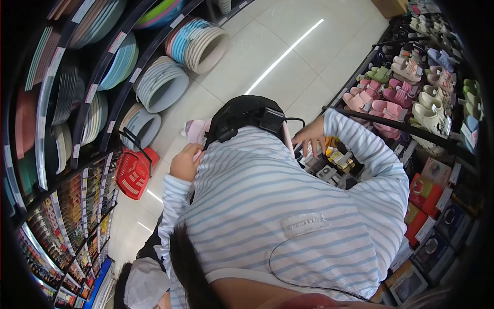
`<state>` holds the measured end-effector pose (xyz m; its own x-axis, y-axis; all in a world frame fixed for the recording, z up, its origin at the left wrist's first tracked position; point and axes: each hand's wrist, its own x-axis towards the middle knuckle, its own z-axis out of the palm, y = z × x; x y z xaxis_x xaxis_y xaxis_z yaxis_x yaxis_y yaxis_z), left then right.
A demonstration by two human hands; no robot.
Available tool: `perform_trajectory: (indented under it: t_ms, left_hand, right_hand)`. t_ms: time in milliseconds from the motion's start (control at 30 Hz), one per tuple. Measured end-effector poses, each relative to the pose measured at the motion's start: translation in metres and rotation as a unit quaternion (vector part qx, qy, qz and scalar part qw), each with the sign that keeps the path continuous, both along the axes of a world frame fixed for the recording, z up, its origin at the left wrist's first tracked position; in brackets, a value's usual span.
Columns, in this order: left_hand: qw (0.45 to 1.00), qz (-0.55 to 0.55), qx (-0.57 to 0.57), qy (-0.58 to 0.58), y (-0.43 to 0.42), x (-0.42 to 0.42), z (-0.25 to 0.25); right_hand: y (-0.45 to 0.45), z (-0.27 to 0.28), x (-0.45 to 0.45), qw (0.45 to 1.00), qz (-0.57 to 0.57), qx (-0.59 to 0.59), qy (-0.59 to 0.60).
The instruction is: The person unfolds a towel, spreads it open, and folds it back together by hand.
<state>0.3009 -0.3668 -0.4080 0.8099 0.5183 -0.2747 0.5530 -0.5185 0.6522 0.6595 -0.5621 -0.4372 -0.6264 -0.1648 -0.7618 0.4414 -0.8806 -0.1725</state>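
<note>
My left hand is at the left side of my striped shirt, its fingers curled in at the edge of the cloth. What they hold, if anything, is hidden. Just above it, a pale pink thing shows beside a black waist bag. The bag sits at my waist, with a small black device and a cable on it. To the right of the bag, my right hand has its fingers apart, with nothing seen in them. Small boxed goods lie below and beyond it.
Shelves with stacked basins stand on the left, a red basket beside them. Racks of clogs and boxed goods line the right. Tiled floor runs ahead. Another person's white cap shows at lower left.
</note>
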Motion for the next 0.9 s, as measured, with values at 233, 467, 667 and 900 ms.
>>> perform_trajectory:
  t_ms: [233,467,667,900]
  left_hand:
    - [0.999,0.024,-0.021,0.005,-0.006,-0.011,-0.012]
    - [0.998,-0.039,-0.052,0.018,0.011,-0.018,-0.014]
    - [0.994,-0.071,-0.059,0.055,0.028,-0.022,-0.016]
    - [0.993,-0.093,-0.059,0.039,0.033,-0.022,-0.018]
  right_hand:
    - [-0.071,-0.023,-0.068,0.934,-0.321,0.155,0.021]
    - [-0.078,-0.012,-0.122,0.813,-0.455,0.303,-0.2]
    - [-0.049,0.026,-0.131,0.804,-0.351,0.305,-0.371]
    - [-0.033,0.031,-0.127,0.833,-0.356,0.232,-0.354]
